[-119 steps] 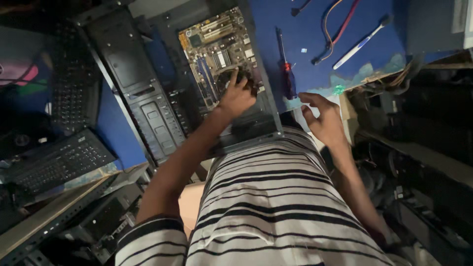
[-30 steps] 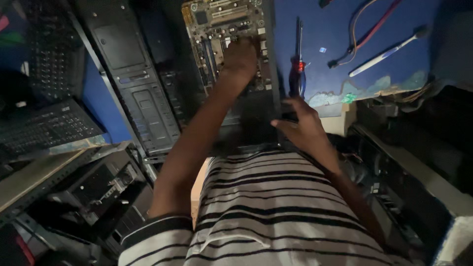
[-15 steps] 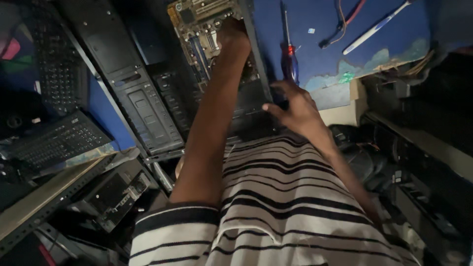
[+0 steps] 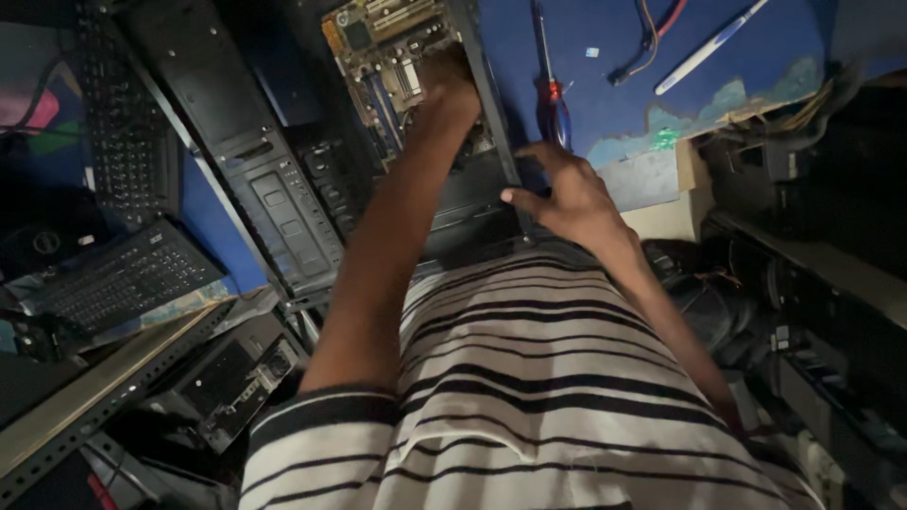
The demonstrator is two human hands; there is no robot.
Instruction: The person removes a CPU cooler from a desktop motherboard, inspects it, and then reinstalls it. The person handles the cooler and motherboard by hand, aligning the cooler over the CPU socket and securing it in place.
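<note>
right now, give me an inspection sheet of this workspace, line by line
surface: blue bench top, paint worn off along its near edge.
job's things: open computer case lying flat, green motherboard inside.
clutter: red-handled screwdriver and a white and blue pen-like tool on the bench; second black tower case beside the open one.
grippers: left hand reaches onto the motherboard; right hand rests at the case edge, empty, fingers spread.
cables: red and dark leads on the bench.
surroundings: two black keyboards and stacked drives at left; dark equipment at right.
</note>
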